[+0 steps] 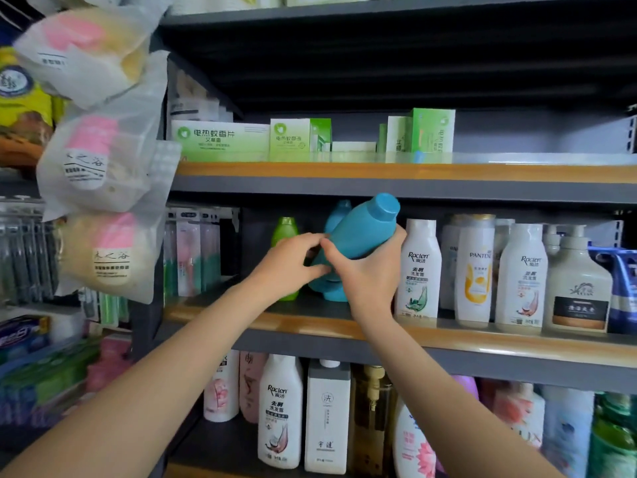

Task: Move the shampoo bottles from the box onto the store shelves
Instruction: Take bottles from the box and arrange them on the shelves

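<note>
My right hand (370, 270) grips a teal shampoo bottle (362, 232) round its middle, thumb on the near side and the other fingers (396, 238) curled behind it. The bottle is tilted, its round teal cap (386, 205) pointing up and to the right, just under the front lip of the upper shelf (379, 174). Its lower end dips toward the middle shelf (310, 322), in the gap between a small green bottle (285, 229) on the left and a white Raclen bottle (420, 270) on the right. I cannot tell whether its base touches the shelf board, because my hands cover that part.

My left hand (287, 267) reaches in from the left, its fingers bent and their tips pressed against the lower part of the same bottle, close to my right thumb. Behind the tilted bottle another teal bottle (339, 213) stands upright deeper on the shelf.

To the right of the Raclen bottle stand a white Pantene bottle (477, 270), a second white Raclen bottle (524, 277) and a cream pump bottle (579, 281) with a dark label. Green boxes (220, 141) line the upper shelf. The bottom shelf holds more white and pink bottles. At the left, plastic bags (103, 160) with pink labels hang beside the shelving.
</note>
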